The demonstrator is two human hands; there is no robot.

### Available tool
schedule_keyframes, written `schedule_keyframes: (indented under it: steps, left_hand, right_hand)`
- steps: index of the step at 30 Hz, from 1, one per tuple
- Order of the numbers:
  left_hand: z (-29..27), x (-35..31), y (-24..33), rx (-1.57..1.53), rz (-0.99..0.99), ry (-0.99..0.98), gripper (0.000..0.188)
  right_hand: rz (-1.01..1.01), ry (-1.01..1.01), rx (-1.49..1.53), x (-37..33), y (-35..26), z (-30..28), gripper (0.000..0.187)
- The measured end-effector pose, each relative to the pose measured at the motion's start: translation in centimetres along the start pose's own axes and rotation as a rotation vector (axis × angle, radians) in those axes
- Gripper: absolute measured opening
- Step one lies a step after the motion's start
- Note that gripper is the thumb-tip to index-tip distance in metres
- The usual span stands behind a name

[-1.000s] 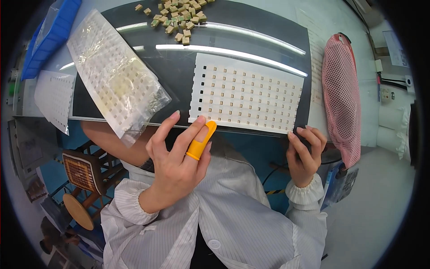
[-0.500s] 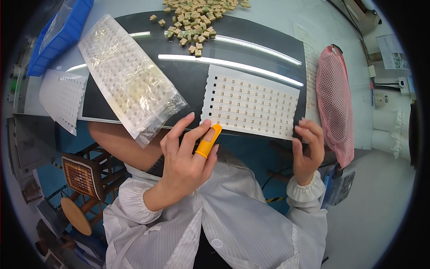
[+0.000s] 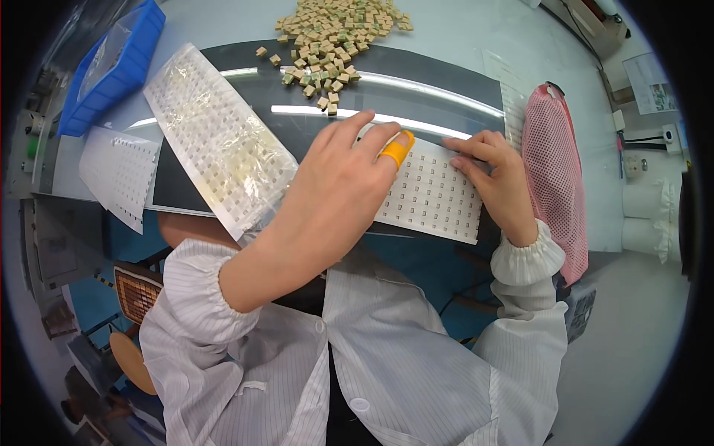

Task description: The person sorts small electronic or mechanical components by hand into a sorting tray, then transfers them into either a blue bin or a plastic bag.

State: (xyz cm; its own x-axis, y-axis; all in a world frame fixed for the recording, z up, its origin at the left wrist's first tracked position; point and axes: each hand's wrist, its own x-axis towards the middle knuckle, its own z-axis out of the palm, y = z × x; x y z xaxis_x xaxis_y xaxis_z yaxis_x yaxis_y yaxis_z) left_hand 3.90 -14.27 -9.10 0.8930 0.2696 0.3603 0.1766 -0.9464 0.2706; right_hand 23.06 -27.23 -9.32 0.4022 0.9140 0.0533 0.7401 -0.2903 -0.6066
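A white sheet (image 3: 435, 189) with rows of small squares lies at the front of a dark glossy mat (image 3: 428, 100). My left hand (image 3: 342, 178) reaches over its left part, palm down, fingers stretched toward the far edge. An orange finger cover (image 3: 396, 151) sits on the index finger of that hand. My right hand (image 3: 502, 175) is at the sheet's far right corner, its fingers bent forward and thumb apart from the index finger. Whether its fingertips press on the sheet, I cannot tell. My left hand hides the sheet's left side.
Clear plastic wraps a similar patterned sheet (image 3: 219, 141) on the left. Another white sheet (image 3: 123, 171) overhangs the table's front edge, near a blue bin (image 3: 123, 63). Many small tan blocks (image 3: 342, 37) are heaped at the back. A pink mesh bag (image 3: 552, 171) lies at the right.
Both hands have moved forward, from the sheet's near edge to its far edge. My left hand has also shifted right and now covers the sheet's left part.
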Motion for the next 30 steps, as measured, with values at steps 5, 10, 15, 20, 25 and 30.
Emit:
schedule_keyframes:
  steps: [5, 10, 15, 20, 25, 30]
  left_hand:
    - [2.0, 0.6, -0.4, -0.034, -0.049, -0.068, 0.04]
    - [1.6, 1.0, -0.6, -0.056, -0.044, -0.145, 0.046]
    - [0.9, 1.8, -0.7, -0.124, -0.043, -0.118, 0.049]
    - [0.8, 1.5, -0.9, -0.118, -0.027, -0.139, 0.048]
    - [0.7, 1.4, -0.7, -0.029, -0.02, -0.136, 0.046]
    - [0.7, 1.3, 0.1, 0.005, -0.013, -0.118, 0.041]
  right_hand:
    - [-0.12, 0.091, 0.015, -0.1, 0.2, 0.3, 0.033]
    - [-0.048, 0.008, 0.034, 0.0, 0.4, 0.0, 0.035]
    - [-0.122, 0.106, 0.061, -0.2, 0.4, 0.6, 0.033]
    - [-0.123, 0.07, 0.021, -0.2, 0.6, 0.6, 0.029]
    - [-0.139, 0.108, 0.067, -0.6, 0.6, 1.1, 0.026]
    - [-0.263, 0.166, -0.05, -0.7, 0.6, 1.3, 0.023]
